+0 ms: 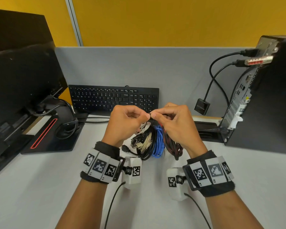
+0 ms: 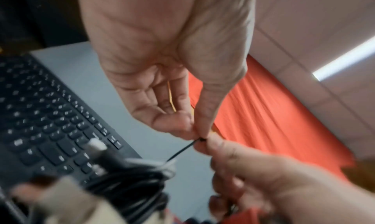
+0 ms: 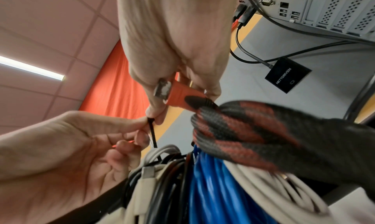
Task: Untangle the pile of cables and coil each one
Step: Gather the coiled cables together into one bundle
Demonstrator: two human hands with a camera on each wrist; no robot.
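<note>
While the bundle of cables point(image 1: 149, 141) is hanging just above the gray table point(image 1: 40, 187), both hands are meeting at 1 small spot over its top. The left hand point(image 1: 127, 121) is pinching a thin black tie point(image 3: 151, 132) between thumb and forefinger, and the right hand point(image 1: 173, 123) is pinching the same tie's tip from the other side, so the fingertips of the 2 hands are touching. The right hand is also curling its lower fingers around an orange HDMI plug point(image 3: 178, 94) and the red-and-black braided cable point(image 3: 243, 131) that is running off it.

The tie is running down from the pinch into the bundle, its long axis close to vertical, and the bundle is hanging directly below and slightly toward the person. A blue cable point(image 1: 158, 142), beige cables point(image 1: 144, 142) and black cables point(image 1: 147, 152) are all packed side by side in it, none separated yet.

To my eye the tie is the thing being worked loose, and both hands are equally near it; any pull along its length should be heading upward, away from the bundle. A black keyboard point(image 1: 112, 98) is lying just beyond the hands, and a computer tower point(image 1: 262, 96) is standing off to the right.
</note>
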